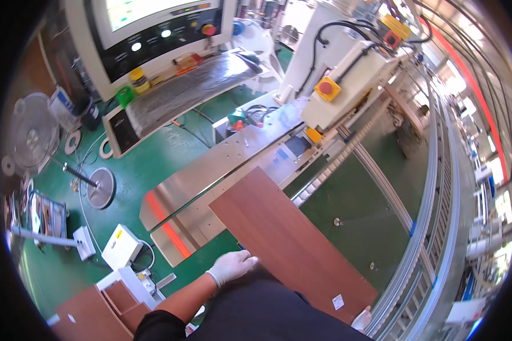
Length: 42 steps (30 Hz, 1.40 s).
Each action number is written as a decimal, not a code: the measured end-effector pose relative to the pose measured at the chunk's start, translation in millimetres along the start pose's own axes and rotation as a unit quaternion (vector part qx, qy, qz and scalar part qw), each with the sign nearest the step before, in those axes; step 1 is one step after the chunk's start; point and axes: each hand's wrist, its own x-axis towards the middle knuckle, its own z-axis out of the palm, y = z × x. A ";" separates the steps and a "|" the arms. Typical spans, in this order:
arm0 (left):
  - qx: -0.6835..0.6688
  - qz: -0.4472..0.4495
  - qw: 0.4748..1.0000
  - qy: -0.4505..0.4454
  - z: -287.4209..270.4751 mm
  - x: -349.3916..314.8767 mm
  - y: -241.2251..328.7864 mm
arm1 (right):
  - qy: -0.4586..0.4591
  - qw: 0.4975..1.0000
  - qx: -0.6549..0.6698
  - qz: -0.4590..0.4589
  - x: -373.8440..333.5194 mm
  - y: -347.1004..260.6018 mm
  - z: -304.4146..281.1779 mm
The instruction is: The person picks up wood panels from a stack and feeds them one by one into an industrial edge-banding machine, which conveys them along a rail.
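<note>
A long reddish-brown wooden board (293, 233) lies slantwise in front of me, its far end resting on a metal machine table (202, 219). A small white label (338, 302) is stuck near the board's near right end. My left hand (233, 267), in a white glove, is closed at the board's left edge, fingers bent together. At the near right corner my right hand (361, 319), also gloved, grips the board's edge; only a part of it shows, the rest hidden below my dark clothing and the board.
A white machine head with a red button on a yellow box (327, 89) stands beyond the board. A control panel (159, 40) with a screen is at the far left. Metal rails (432, 216) run along the right. Brown boards (91, 312) and a white box (122, 247) sit at the lower left.
</note>
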 end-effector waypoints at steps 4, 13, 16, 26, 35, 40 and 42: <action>0.110 0.206 0.922 0.308 -24.7 24.9 8.9 | -0.055 0.988 0.133 0.057 0.7 -50.9 -13.2; 0.307 0.136 0.873 0.354 -44.0 98.1 10.0 | -0.041 0.932 0.279 0.229 7.6 -134.1 -19.8; 0.315 0.134 0.869 0.357 -48.7 122.9 28.1 | -0.001 0.929 0.279 0.245 22.0 -139.8 -7.0; 0.354 0.121 0.865 0.333 -53.7 209.0 82.6 | 0.008 0.921 0.330 0.208 123.1 -150.6 43.6; 0.342 0.125 0.869 0.334 -44.1 301.5 133.5 | 0.024 0.958 0.217 0.186 218.2 -207.1 44.5; 0.344 0.188 0.834 0.389 -39.2 350.1 165.4 | -0.004 0.926 0.354 0.133 292.5 -168.5 72.8; 0.328 0.221 0.811 0.430 -40.1 371.0 178.8 | -0.029 0.890 0.430 0.150 321.0 -174.6 81.9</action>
